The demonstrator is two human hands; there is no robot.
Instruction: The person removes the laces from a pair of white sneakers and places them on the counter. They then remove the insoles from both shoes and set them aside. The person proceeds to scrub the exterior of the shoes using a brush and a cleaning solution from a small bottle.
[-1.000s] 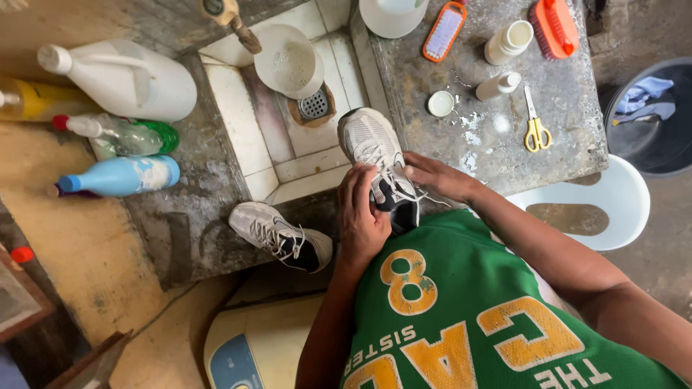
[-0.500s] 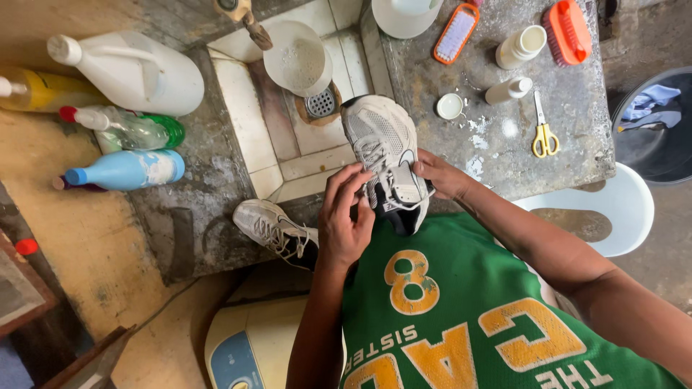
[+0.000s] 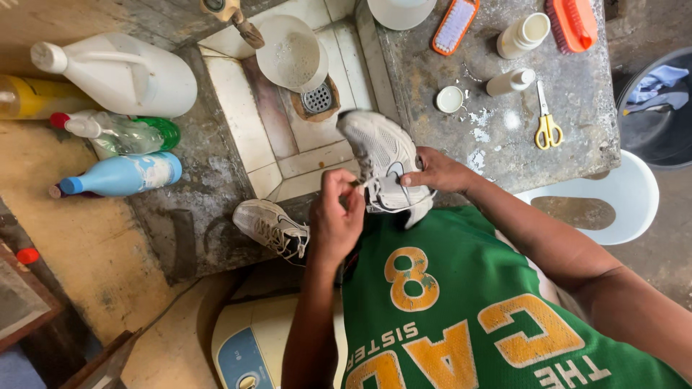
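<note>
A grey-white sneaker (image 3: 380, 155) rests against my green shirt, toe pointing over the tiled sink (image 3: 288, 137). My right hand (image 3: 436, 173) grips its side by the tongue. My left hand (image 3: 336, 216) pinches the shoe's lace, pulled out to the left of the eyelets. A second matching sneaker (image 3: 272, 227) lies on the concrete counter edge just left of my left wrist.
A white bowl (image 3: 290, 54) sits in the sink by the drain. On the left stand a white jug (image 3: 119, 72), a green bottle (image 3: 119, 133) and a blue bottle (image 3: 122, 175). Brushes (image 3: 455, 25), small bottles and yellow scissors (image 3: 546, 124) lie on the right counter. A white chair (image 3: 613, 198) stands right.
My left hand has moved off the shoe's laces to the left, drawing a lace out. The sneaker sits slightly higher over the sink.
</note>
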